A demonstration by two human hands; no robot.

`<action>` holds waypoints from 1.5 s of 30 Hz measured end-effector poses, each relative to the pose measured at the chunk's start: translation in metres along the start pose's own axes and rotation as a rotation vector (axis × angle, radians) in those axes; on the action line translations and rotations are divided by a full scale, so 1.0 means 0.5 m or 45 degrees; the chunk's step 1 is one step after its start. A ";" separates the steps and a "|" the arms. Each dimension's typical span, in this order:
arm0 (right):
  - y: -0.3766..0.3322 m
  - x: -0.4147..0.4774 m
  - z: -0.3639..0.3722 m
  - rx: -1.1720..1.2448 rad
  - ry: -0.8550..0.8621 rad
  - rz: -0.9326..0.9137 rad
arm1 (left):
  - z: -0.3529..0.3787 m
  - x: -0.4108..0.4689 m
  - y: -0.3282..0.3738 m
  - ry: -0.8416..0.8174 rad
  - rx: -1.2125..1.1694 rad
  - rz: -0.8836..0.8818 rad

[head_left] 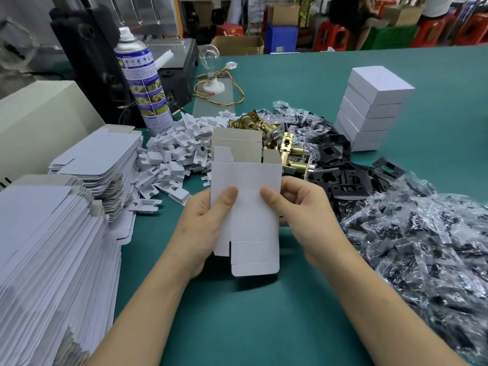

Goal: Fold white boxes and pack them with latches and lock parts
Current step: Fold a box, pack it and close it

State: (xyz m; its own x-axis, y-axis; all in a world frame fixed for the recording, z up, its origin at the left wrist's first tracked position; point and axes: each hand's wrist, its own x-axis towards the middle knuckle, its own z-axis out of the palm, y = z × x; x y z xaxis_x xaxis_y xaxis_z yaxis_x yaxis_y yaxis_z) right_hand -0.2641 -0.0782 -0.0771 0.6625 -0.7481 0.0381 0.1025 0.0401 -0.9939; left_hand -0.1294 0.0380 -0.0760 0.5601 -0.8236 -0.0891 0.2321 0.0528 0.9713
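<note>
A left hand (203,223) and right hand (298,210) hold an open-topped white box (247,202) upright over the green worktop (264,313), fingers clamped on its sides. Brass latches (287,151) lie just beyond at 12 o'clock, flat blanks (52,247) at 9 o'clock.

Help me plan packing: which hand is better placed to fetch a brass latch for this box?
Right, probably: the right hand holds the box on the side nearest the brass latches; the left hand grips the far side.
</note>
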 end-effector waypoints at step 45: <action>-0.005 0.002 -0.006 0.099 0.057 -0.087 | -0.009 0.018 -0.024 0.215 0.317 0.224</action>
State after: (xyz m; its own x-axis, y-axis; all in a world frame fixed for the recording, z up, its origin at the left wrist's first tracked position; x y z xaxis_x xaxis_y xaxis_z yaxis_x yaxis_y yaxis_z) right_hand -0.2656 -0.0810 -0.0751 0.6181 -0.7799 0.0988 0.2047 0.0383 -0.9781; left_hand -0.1236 0.0322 -0.0895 0.7030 -0.7078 0.0697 -0.0692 0.0294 0.9972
